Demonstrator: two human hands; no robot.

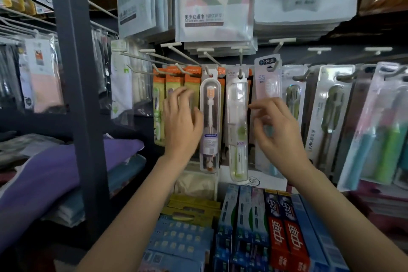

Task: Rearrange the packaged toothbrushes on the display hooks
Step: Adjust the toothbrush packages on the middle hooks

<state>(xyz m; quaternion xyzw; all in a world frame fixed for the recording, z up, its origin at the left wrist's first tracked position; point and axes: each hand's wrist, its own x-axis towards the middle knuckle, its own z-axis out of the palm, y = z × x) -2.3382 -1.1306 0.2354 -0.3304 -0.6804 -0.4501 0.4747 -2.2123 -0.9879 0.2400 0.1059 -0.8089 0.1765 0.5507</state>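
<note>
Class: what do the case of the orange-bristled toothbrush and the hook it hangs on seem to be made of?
Case: apparently clear, glossy plastic; the brush shows through and the edges catch light.
Hook: probably painted or coated metal wire; thin, rigid, matte cream.

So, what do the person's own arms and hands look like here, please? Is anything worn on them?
Both forearms are bare up to the picture's lower edge: no sleeve shows. The left hand and the right hand wear no glove, and no ring, watch or bracelet can be seen. A fingernail on the left hand seems to carry dark polish, though the picture is too blurred to be sure.
</note>
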